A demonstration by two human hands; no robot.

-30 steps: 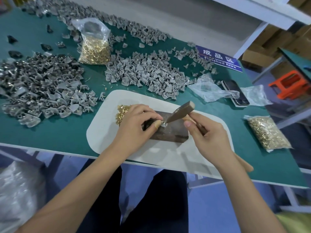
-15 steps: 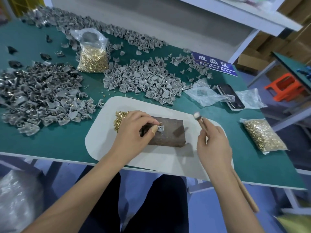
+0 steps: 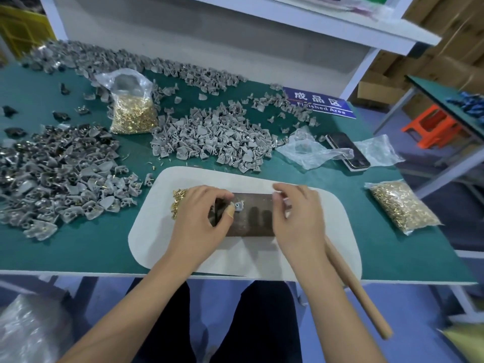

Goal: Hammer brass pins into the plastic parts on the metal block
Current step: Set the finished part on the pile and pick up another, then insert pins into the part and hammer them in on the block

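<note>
At frame centre, the left hand [image 3: 199,221] pinches a grey part [image 3: 238,206] against the block [image 3: 258,214]. The right hand [image 3: 298,218] is clenched around the hammer handle [image 3: 358,292]; the hammer head is hidden. Pins [image 3: 178,203] lie partly covered, left of the block.

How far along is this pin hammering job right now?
Done: unclear; the grey heaps can't be told finished from unfinished. In hand: the left hand pins one plastic part on the metal block; the right hand holds the hammer handle. Left: pins beside the block and two bags.
</note>
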